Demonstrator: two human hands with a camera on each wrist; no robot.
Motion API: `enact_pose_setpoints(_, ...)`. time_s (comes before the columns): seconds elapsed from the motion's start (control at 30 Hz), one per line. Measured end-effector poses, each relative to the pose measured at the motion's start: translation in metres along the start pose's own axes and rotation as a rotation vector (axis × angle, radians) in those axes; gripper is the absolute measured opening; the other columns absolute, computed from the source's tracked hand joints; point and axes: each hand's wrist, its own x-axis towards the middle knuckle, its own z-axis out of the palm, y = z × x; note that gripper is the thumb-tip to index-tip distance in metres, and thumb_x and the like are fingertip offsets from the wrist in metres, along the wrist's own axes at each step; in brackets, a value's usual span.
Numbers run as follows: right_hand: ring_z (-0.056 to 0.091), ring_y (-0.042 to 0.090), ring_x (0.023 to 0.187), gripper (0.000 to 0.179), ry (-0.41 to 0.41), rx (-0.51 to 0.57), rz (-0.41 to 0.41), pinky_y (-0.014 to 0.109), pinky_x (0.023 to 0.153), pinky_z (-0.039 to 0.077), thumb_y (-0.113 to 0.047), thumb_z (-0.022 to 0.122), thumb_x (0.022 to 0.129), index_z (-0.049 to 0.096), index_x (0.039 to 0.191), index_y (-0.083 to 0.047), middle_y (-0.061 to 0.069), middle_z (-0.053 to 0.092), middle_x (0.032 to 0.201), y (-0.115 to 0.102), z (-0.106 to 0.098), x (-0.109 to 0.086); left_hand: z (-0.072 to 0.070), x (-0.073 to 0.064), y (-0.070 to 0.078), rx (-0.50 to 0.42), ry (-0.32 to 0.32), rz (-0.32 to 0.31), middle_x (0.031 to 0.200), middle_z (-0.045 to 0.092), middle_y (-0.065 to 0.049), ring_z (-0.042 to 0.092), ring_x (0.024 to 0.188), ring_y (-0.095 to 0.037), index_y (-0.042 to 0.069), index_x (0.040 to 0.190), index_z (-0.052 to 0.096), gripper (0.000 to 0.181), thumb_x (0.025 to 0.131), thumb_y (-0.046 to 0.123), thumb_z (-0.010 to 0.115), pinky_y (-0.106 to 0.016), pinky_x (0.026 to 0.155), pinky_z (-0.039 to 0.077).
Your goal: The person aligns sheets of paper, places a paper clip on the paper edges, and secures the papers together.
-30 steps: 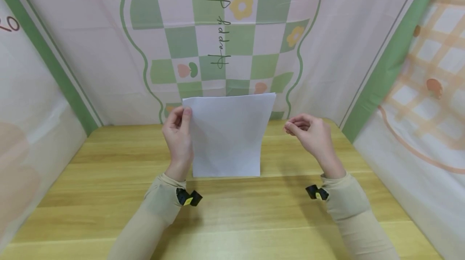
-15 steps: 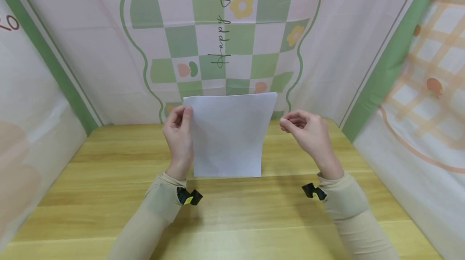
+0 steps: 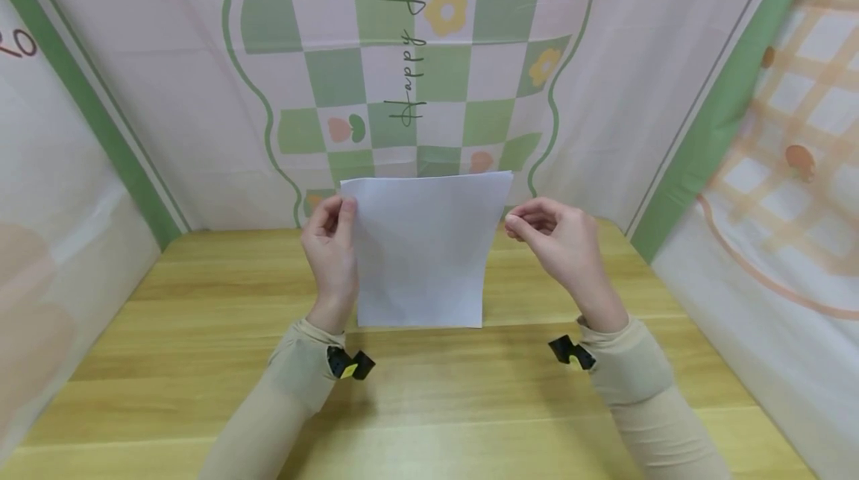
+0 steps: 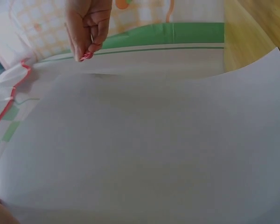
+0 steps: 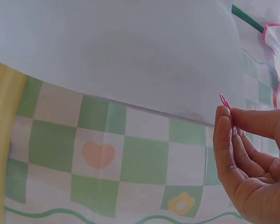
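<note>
White paper (image 3: 423,249) stands upright over the table, slightly bowed, its lower edge close to the wood. My left hand (image 3: 330,256) pinches its upper left edge, thumb on the near face. My right hand (image 3: 560,245) is just off the paper's upper right edge, thumb and forefinger pressed together. Between those fingertips it pinches a small pink paper clip (image 5: 224,101), whose wire loop sticks out towards the paper in the right wrist view. The left wrist view shows the right hand (image 4: 89,28) beyond the paper's far edge, with a bit of the clip showing.
A wooden table (image 3: 429,405) lies under both hands. Printed cloth hangs around it: a green-checked panel (image 3: 443,70) behind, a left panel (image 3: 60,241) and a right panel (image 3: 758,241). Both wrists carry small black cameras.
My right hand has moved left and slightly up, bringing the paper clip nearer the paper's right edge. The left hand and the paper have barely shifted.
</note>
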Motion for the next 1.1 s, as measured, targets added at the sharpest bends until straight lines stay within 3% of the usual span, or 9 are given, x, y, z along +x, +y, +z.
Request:
enact_pose_setpoints(0.13,0.067,0.007,0.070,0.020,-0.007,0.021,-0.020,0.015,0.062,0.051,-0.028,0.067,0.088,0.070,0.091,-0.009,0.006,0.072,0.083,-0.006,0.002,0.002,0.000,0.000,-0.001,-0.014,0.008,-0.002,0.083,0.060,0.002,0.052,0.076,-0.011,0.007,0.088,0.067,0.012,0.088,0.019,0.068,-0.019,0.069,0.043)
enact_pose_setpoints(0.37,0.068,0.015,0.072,0.020,-0.011,0.053,-0.046,0.015,0.064,0.052,-0.028,0.067,0.088,0.069,0.091,-0.008,0.005,0.072,0.083,-0.014,0.008,0.007,0.000,0.000,0.000,-0.003,0.001,0.002,0.082,0.059,0.003,0.051,0.075,-0.011,0.000,0.091,0.065,0.021,0.087,0.021,0.068,-0.019,0.069,0.043)
enact_pose_setpoints(0.73,0.067,0.009,0.070,0.014,-0.005,0.058,-0.105,0.015,0.064,0.052,-0.025,0.069,0.087,0.070,0.088,-0.012,0.001,0.072,0.081,-0.029,0.018,0.020,0.000,-0.003,0.000,-0.004,0.017,-0.009,0.080,0.059,0.003,0.050,0.073,-0.010,0.007,0.087,0.066,0.012,0.087,0.018,0.068,-0.018,0.066,0.042)
enact_pose_setpoints(1.1,0.065,0.009,0.070,0.013,0.009,0.038,-0.151,0.016,0.063,0.051,-0.023,0.069,0.087,0.070,0.090,-0.011,0.001,0.072,0.082,-0.045,0.024,0.027,0.001,-0.005,0.000,0.017,-0.017,-0.020,0.084,0.059,0.003,0.051,0.077,-0.011,0.001,0.093,0.064,0.023,0.088,0.022,0.068,-0.019,0.070,0.044)
